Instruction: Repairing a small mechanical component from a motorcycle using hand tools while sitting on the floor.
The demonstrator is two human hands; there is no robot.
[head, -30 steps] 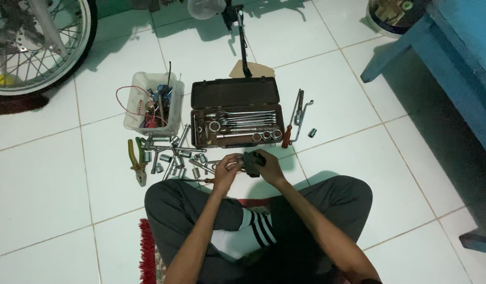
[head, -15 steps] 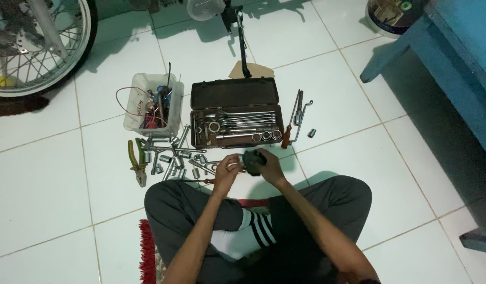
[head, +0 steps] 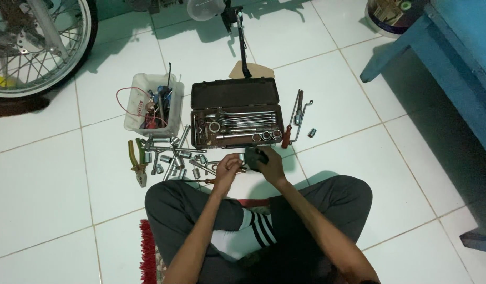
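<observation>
Spoked wheel: far left corner of the floor.
Pliers: yellow-green handles, long axis front to back.
White tub: wires and small tools, no label legible.
Loose sockets: scattered just left of the hands.
Brown tool case: open, wrenches lying crosswise.
Left hand: pinched on a small metal piece.
Right hand: closed round a dark part, touching that piece, just before the case.
Blue furniture: far right.
</observation>
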